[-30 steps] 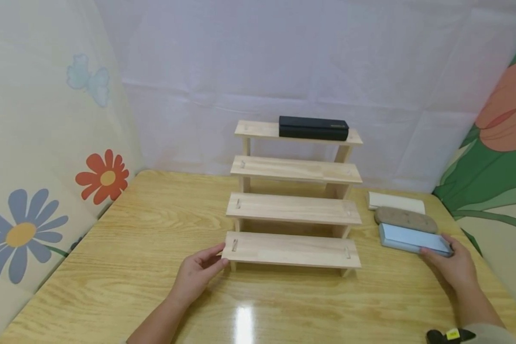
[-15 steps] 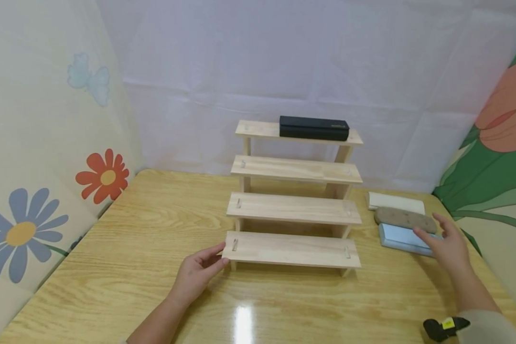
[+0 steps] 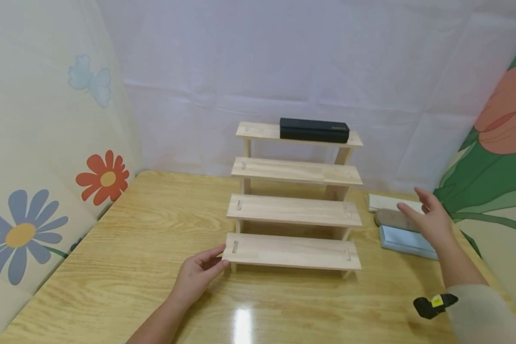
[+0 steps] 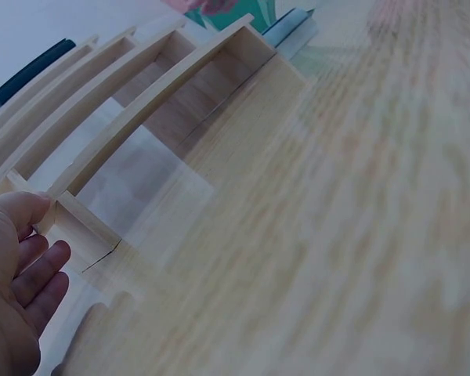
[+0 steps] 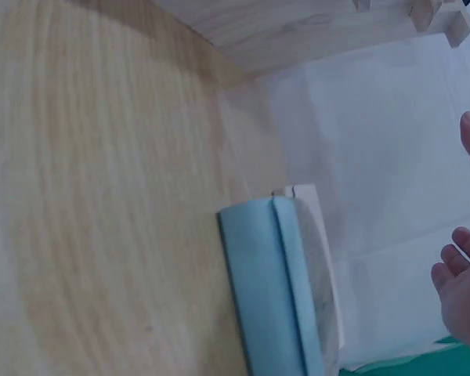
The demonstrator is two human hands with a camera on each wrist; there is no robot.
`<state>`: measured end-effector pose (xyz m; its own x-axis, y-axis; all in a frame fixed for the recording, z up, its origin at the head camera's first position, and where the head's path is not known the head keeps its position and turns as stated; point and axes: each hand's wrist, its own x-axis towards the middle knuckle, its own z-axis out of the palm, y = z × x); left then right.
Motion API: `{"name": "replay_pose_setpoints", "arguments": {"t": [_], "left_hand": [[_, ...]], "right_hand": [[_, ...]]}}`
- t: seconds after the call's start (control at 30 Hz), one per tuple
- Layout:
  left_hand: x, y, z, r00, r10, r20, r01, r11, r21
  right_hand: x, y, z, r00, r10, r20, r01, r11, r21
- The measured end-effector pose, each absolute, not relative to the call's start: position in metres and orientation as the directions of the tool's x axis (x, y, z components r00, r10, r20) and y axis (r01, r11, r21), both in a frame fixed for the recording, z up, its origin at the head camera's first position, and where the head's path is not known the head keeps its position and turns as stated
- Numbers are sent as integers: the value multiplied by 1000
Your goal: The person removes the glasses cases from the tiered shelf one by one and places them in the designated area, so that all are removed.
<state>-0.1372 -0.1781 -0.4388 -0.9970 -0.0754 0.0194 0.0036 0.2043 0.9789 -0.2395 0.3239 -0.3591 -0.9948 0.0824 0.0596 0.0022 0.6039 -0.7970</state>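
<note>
A wooden four-tier display stand [image 3: 292, 251] stands mid-table in the head view. My left hand [image 3: 198, 276] pinches the left end of its lowest shelf between thumb and fingers; the left wrist view shows the thumb at the shelf corner. Over on the right, my right hand [image 3: 435, 224] hovers with loosely spread fingers, holding nothing. Beneath and beside it lie a light blue glasses case [image 3: 404, 241], a brown one [image 3: 391, 219] and a white one [image 3: 384, 202], side by side. A black glasses case [image 3: 314, 130] rests on the top shelf, towards its right end.
The wood-grain table [image 3: 155, 220] extends to both sides of the stand. A white cloth backdrop [image 3: 189, 86] hangs close behind. Flower-patterned panels rise at the left [image 3: 47, 143] and right [image 3: 499, 172] edges.
My right hand has let go of the blue glasses case, lifted, and moved away and leftward over the brown and white cases. My left hand stays at the lowest shelf.
</note>
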Motion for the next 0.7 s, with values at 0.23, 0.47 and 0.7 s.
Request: {"name": "replay_pose_setpoints", "arguments": {"t": [0.23,0.47,0.7], "left_hand": [[-135,-177,-436,-997,-70,20,6,188,982],[-135,-179,-441,-993,-55,101,88,195,977],[-136,-178,-441,-995,-68,68,54,193,980]], "right_hand": [[-253,303,-339,-997,49,64,-22,603,-797],[-267,284,-322,-994,21,106,-75,571,-818],[-277,269,-306,-991,17,133,-98,589,-802]]}}
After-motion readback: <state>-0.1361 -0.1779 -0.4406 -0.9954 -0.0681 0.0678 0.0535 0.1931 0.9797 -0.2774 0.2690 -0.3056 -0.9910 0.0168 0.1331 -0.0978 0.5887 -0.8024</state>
